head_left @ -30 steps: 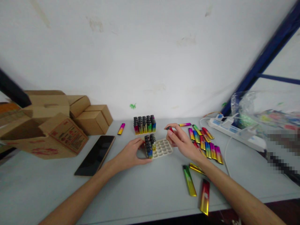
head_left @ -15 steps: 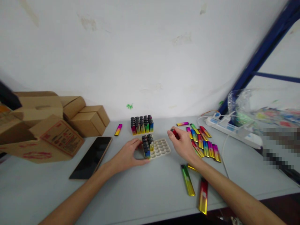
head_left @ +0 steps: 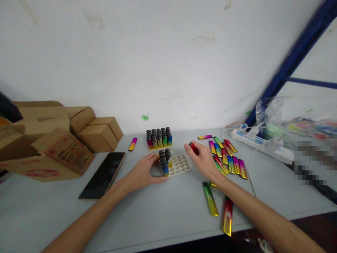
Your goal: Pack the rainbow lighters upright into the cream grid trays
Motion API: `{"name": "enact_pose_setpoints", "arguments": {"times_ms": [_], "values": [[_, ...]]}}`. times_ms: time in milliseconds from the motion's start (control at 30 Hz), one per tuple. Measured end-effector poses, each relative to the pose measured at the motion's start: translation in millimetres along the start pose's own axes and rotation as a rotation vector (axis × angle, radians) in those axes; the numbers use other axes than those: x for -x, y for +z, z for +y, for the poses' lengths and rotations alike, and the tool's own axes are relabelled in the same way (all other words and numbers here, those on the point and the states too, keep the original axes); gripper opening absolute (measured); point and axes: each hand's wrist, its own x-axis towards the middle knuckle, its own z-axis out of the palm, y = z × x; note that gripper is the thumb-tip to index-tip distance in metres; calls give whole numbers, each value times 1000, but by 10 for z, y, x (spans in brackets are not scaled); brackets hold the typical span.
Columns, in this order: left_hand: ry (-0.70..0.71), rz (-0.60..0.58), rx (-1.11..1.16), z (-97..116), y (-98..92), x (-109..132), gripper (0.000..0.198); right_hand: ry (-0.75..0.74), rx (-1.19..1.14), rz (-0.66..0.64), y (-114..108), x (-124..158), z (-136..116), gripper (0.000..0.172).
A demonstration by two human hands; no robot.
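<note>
A white tray (head_left: 181,164) with round pockets lies on the table, its left end filled with several upright lighters (head_left: 164,163) with black tops. My left hand (head_left: 143,169) is closed around that end, thumb at the front corner and fingers behind, steadying the tray. Pinched in my right hand (head_left: 202,158) is a red lighter (head_left: 193,148), held above the tray's right back corner; its lower part is hidden by the fingers. Behind the tray stands a block of upright lighters (head_left: 159,139) in mixed colours.
Loose shiny lighters (head_left: 233,164) lie to the right, with a green one (head_left: 210,199) and a red one (head_left: 227,216) nearer the front edge. A phone (head_left: 103,175) and cardboard boxes (head_left: 63,147) are on the left. A white power strip (head_left: 263,146) sits at the back right.
My right hand has shifted slightly left toward the tray with the red lighter. My left hand keeps its place at the tray.
</note>
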Motion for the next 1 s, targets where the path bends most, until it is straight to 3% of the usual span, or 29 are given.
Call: {"name": "enact_pose_setpoints", "arguments": {"times_ms": [333, 467, 733, 867, 1000], "values": [[-8, 9, -21, -6, 1, -6, 48, -26, 16, -29, -16, 3, -14, 37], [-5, -4, -17, -1, -7, -8, 49, -40, 9, -87, -20, 11, -26, 43], [-1, -24, 9, -13, -7, 0, 52, -198, -121, -237, -22, 14, 22, 34], [3, -19, 27, -23, 1, 2, 54, -189, -187, -319, -2, 23, 30, 33], [-1, -15, 42, -14, -2, 0, 54, -167, -178, -316, 18, 23, 50, 31]]}}
